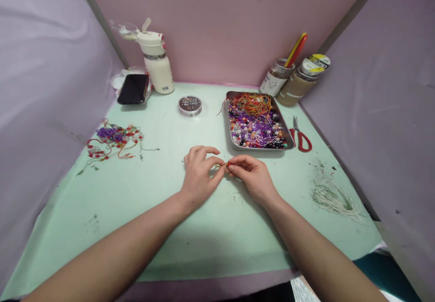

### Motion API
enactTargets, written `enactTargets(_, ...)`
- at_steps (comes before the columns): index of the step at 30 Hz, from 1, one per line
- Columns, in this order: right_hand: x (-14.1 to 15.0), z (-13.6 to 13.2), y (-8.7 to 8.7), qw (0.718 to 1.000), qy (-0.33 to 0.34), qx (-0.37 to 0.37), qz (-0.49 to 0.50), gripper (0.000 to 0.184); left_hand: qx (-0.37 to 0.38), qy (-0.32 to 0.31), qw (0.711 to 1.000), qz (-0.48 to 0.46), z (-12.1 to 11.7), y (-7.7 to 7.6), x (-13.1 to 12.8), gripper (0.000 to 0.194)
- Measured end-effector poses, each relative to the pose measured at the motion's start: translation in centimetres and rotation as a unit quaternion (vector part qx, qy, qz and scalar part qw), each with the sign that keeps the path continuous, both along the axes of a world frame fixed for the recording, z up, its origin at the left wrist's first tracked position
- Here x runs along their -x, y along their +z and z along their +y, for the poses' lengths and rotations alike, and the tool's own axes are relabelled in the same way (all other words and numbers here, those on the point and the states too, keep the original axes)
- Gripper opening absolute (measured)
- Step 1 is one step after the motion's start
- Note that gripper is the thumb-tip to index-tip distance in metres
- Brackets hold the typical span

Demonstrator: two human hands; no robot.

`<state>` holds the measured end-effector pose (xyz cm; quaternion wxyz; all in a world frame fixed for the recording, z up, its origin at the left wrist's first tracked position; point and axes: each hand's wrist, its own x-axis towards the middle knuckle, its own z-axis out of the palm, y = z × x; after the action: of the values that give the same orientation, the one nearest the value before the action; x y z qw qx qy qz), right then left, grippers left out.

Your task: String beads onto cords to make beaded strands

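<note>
In the middle of the table, my left hand (200,174) and my right hand (254,176) meet fingertip to fingertip. A small red bead (229,164) shows between the thumb and forefinger of my right hand. My left thumb and forefinger pinch a thin cord (216,167), part of which shows in the gap beneath the forefinger. The rest of the cord is mostly hidden by the fingers. Just beyond my right hand lies a metal tray (261,148) of mixed beads (253,125) with a tangle of orange and red cords (253,104).
Red-handled scissors (303,141) lie right of the tray, near a bundle of white cords (335,200). Finished-looking beaded strings (113,139) are heaped at left. A round spool (190,105), phone (133,89), white bottle (159,73) and two jars (274,80) stand farther back.
</note>
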<state>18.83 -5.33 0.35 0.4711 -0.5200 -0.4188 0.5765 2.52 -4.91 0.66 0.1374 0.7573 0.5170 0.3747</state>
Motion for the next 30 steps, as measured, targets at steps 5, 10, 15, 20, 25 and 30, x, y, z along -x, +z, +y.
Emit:
enactTargets(5, 0.04, 0.03, 0.13, 1.000, 0.001, 0.002, 0.000, 0.020, 0.002, -0.004, 1.000, -0.001, 0.00, 0.05, -0.01, 0.008)
enactTargets(10, 0.05, 0.04, 0.04, 1.000, 0.002, 0.003, 0.004, 0.020, 0.006, -0.006, 1.000, -0.002, -0.04, 0.13, -0.01, 0.007)
enactTargets(15, 0.05, 0.04, 0.02, 1.000, 0.001, 0.006, 0.003, 0.022, 0.012, -0.008, 1.000, 0.000, -0.02, 0.14, -0.02, 0.007)
enactTargets(20, 0.08, 0.03, 0.12, 1.000, 0.003, 0.004, 0.003, 0.020, 0.012, -0.009, 1.000, 0.000, -0.02, 0.10, -0.03, 0.007)
enactTargets(25, 0.06, 0.04, 0.12, 1.000, 0.004, -0.001, 0.000, 0.018, 0.023, -0.008, 1.000, 0.000, -0.02, 0.14, -0.03, 0.008)
enactTargets(30, 0.04, -0.02, 0.09, 1.000, 0.005, -0.004, 0.000, 0.017, 0.028, -0.008, 1.000, -0.007, 0.05, 0.16, -0.03, 0.007)
